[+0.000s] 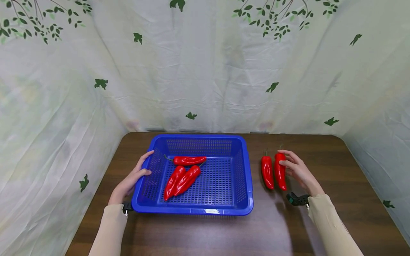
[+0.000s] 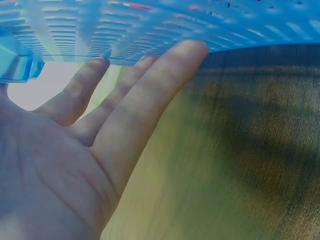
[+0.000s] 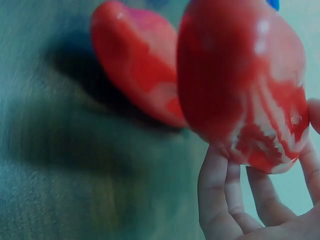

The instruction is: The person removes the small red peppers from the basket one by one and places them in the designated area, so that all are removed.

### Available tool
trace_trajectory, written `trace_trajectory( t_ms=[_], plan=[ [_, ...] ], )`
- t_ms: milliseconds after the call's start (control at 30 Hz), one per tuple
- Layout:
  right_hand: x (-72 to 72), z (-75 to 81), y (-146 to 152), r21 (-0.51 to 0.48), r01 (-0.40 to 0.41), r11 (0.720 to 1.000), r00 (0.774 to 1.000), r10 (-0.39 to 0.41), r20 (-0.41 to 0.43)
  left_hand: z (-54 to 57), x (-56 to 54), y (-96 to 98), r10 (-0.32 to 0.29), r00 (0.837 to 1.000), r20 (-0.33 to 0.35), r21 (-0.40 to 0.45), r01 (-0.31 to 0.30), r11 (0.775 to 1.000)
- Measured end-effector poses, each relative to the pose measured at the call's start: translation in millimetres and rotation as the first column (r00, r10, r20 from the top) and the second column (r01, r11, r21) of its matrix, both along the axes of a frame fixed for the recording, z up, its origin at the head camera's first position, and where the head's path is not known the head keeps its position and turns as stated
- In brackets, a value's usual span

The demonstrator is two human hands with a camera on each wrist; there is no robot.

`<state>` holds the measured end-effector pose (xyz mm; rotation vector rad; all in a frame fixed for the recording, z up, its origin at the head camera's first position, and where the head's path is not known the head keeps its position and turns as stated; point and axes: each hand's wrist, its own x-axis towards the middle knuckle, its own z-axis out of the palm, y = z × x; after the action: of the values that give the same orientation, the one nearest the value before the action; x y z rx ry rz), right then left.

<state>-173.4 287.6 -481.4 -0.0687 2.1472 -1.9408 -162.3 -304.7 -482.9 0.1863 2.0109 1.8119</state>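
Observation:
My left hand point(image 1: 131, 179) grips the left side of a blue plastic basket point(image 1: 249, 177), its thumb over the rim. In the left wrist view the fingers of that hand point(image 2: 130, 105) lie long against the slotted outer wall. My right hand point(image 1: 301, 172) holds a glossy red chili pepper point(image 1: 279, 170) between thumb and fingers, near its stem end. Just left of it a second red pepper point(image 1: 267, 171) lies on the table. In the right wrist view the held pepper point(image 3: 235, 75) fills much of the picture, with the other pepper point(image 3: 135, 60) behind it.
Inside the basket, one red pepper point(image 1: 189, 160) lies crosswise at the back, with two peppers point(image 1: 188, 180) slanting side by side in front of it. The brown wood table point(image 1: 198, 234) ends at a pale leaf-print curtain point(image 1: 208, 71) behind and at both sides.

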Motion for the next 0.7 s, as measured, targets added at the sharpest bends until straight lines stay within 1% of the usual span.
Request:
trace_trajectory(
  t_ms=[367,533,700],
  plan=[
    [-4.7,-14.3,3,0.058,0.023,0.998,1.0,-0.022,-0.01,0.9,-0.1,1.0,0.002,1.0,-0.008,-0.009,-0.002,1.0],
    [-6.2,-17.1,2,0.102,0.041,0.994,0.999,-0.04,-0.009,0.7,0.1,1.1,0.005,1.0,-0.01,-0.008,-0.005,1.0],
    [-7.1,-17.6,0,0.132,0.05,0.99,0.999,-0.048,-0.024,-0.4,0.3,1.1,0.009,1.0,-0.011,-0.001,-0.009,1.0]
  ],
)
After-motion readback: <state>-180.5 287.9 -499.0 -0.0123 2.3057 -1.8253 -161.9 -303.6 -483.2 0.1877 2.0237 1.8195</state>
